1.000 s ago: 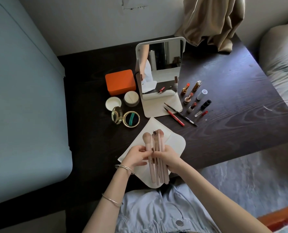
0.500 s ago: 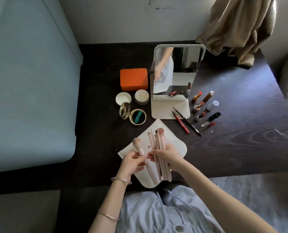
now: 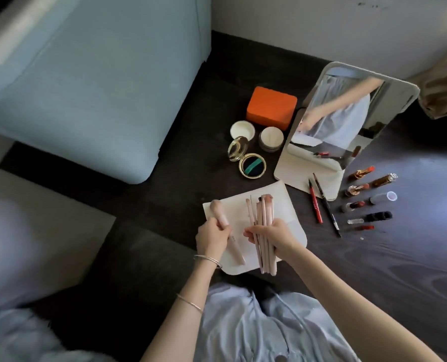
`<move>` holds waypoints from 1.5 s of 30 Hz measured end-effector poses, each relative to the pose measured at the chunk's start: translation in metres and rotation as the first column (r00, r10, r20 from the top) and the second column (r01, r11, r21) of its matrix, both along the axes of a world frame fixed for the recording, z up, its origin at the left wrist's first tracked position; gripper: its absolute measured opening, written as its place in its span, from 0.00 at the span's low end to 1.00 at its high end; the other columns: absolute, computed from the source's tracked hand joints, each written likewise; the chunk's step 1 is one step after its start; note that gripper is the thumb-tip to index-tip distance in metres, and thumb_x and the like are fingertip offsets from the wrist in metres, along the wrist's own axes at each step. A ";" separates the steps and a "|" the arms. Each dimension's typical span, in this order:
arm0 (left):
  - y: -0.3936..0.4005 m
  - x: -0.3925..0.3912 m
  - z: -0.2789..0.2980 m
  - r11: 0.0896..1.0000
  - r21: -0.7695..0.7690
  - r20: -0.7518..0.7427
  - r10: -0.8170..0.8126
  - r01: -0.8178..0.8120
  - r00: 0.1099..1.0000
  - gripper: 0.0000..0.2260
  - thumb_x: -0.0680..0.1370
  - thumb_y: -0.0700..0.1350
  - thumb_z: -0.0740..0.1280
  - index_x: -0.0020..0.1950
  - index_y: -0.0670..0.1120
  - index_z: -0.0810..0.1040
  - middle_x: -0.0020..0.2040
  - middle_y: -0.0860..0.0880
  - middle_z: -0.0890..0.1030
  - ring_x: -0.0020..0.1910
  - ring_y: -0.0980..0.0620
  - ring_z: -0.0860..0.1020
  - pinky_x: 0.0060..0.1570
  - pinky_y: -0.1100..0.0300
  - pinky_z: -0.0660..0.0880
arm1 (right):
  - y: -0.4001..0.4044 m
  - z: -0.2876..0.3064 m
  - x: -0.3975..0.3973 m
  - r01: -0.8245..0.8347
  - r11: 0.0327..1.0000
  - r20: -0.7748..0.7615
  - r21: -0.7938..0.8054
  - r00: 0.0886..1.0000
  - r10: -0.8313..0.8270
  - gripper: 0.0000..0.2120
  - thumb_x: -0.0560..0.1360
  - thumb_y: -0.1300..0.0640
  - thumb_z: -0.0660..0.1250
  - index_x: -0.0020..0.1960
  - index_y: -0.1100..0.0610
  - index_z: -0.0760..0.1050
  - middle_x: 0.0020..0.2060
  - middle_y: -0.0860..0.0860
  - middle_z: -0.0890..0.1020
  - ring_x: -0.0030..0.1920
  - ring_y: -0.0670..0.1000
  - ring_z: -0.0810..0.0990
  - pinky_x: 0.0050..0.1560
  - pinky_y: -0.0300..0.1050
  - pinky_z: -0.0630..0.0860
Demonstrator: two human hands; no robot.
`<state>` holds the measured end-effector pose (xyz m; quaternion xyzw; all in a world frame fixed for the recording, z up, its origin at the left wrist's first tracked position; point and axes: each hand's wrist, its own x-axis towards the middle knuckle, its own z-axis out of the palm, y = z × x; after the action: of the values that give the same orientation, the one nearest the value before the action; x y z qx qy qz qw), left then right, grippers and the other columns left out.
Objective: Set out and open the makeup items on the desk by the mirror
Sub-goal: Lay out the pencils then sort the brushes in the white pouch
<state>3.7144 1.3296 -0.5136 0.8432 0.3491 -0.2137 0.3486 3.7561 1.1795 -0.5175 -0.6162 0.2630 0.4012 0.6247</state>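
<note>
box (image 3: 271, 107) left of mirror (image 3: 347, 121), lipsticks (image 3: 362, 190) right, pouch (image 3: 266, 205) in front

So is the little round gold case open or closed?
Open. The gold compact has its lid flipped up beside the base, and you can see the dark inside with a green stripe.

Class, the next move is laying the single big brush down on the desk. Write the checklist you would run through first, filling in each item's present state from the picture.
1. Left hand has a firm grip on the big brush: ok.
2. Big brush is clear of the bundle of brushes: ok, a gap shows between them.
3. Right hand holds the bundle together: ok.
4. White pouch lies flat under both hands: ok.
5. Compact is already open and out of the way: ok.
6. Brush bristles are clean: cannot tell.
</note>
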 end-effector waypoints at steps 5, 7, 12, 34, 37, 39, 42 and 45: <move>0.004 -0.007 -0.005 0.999 -0.005 -0.083 0.042 -0.043 0.996 0.17 0.76 0.56 0.65 0.47 0.42 0.79 0.44 0.45 0.84 0.46 0.44 0.82 0.43 0.55 0.75 | 0.012 -0.008 0.005 -0.107 0.984 0.023 -0.141 0.993 0.112 0.06 0.67 0.69 0.72 0.42 0.67 0.76 0.34 0.59 0.79 0.38 0.58 0.81 0.49 0.54 0.81; 0.007 -0.007 -0.005 1.000 -0.016 -0.126 0.000 -0.002 0.992 0.19 0.76 0.58 0.63 0.46 0.42 0.81 0.43 0.45 0.84 0.45 0.44 0.82 0.42 0.55 0.75 | 0.018 -0.009 0.006 -0.125 0.974 0.035 -0.190 0.990 0.134 0.04 0.67 0.68 0.71 0.39 0.65 0.75 0.31 0.59 0.77 0.36 0.59 0.80 0.48 0.56 0.79; 0.010 -0.012 0.007 0.998 0.019 -0.130 -0.059 0.062 0.990 0.21 0.78 0.60 0.60 0.47 0.43 0.78 0.45 0.45 0.82 0.47 0.44 0.80 0.38 0.57 0.70 | 0.024 -0.007 0.004 -0.174 0.970 0.021 -0.173 0.983 0.180 0.04 0.69 0.66 0.71 0.38 0.64 0.76 0.31 0.59 0.79 0.39 0.61 0.81 0.49 0.57 0.79; 0.005 -0.017 -0.004 0.983 -0.110 -0.009 0.145 -0.145 0.989 0.10 0.73 0.52 0.69 0.41 0.47 0.74 0.38 0.49 0.83 0.40 0.47 0.82 0.42 0.53 0.77 | 0.012 -0.001 -0.001 -0.105 0.994 -0.047 0.003 0.993 0.105 0.04 0.70 0.67 0.71 0.40 0.64 0.75 0.34 0.59 0.79 0.35 0.56 0.80 0.39 0.46 0.79; 0.007 -0.021 0.002 0.988 -0.044 0.036 0.151 -0.150 0.988 0.12 0.74 0.54 0.69 0.43 0.46 0.75 0.38 0.51 0.81 0.39 0.50 0.80 0.38 0.57 0.74 | 0.013 0.000 0.000 -0.142 0.990 -0.045 -0.003 0.989 0.142 0.04 0.71 0.67 0.71 0.40 0.63 0.76 0.35 0.58 0.80 0.34 0.54 0.80 0.37 0.44 0.79; 0.005 -0.022 0.009 0.992 -0.013 0.113 0.127 -0.126 0.985 0.10 0.75 0.52 0.68 0.44 0.46 0.77 0.37 0.53 0.79 0.39 0.52 0.79 0.38 0.58 0.75 | 0.012 0.001 0.002 -0.165 0.986 -0.052 0.008 0.985 0.165 0.04 0.71 0.66 0.71 0.41 0.63 0.76 0.35 0.57 0.80 0.35 0.53 0.80 0.38 0.44 0.80; -0.005 -0.020 0.013 0.975 -0.202 0.134 0.116 -0.088 0.984 0.08 0.74 0.52 0.70 0.47 0.48 0.81 0.39 0.54 0.81 0.41 0.55 0.81 0.44 0.57 0.80 | 0.011 0.002 0.004 -0.198 0.979 -0.046 0.040 0.979 0.199 0.05 0.70 0.65 0.72 0.44 0.63 0.78 0.37 0.57 0.81 0.37 0.53 0.81 0.41 0.45 0.79; -0.015 -0.015 0.017 0.910 -0.393 0.042 0.164 -0.134 0.986 0.07 0.72 0.47 0.73 0.49 0.49 0.80 0.41 0.53 0.81 0.43 0.54 0.82 0.43 0.59 0.81 | 0.008 0.005 0.006 -0.171 0.981 -0.041 0.095 0.984 0.176 0.05 0.70 0.64 0.73 0.45 0.63 0.80 0.37 0.57 0.82 0.38 0.53 0.82 0.40 0.44 0.79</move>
<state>3.6996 1.3146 -0.4969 0.7354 0.3498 -0.2201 0.5370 3.7626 1.1877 -0.5127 -0.5977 0.2049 0.4807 0.6080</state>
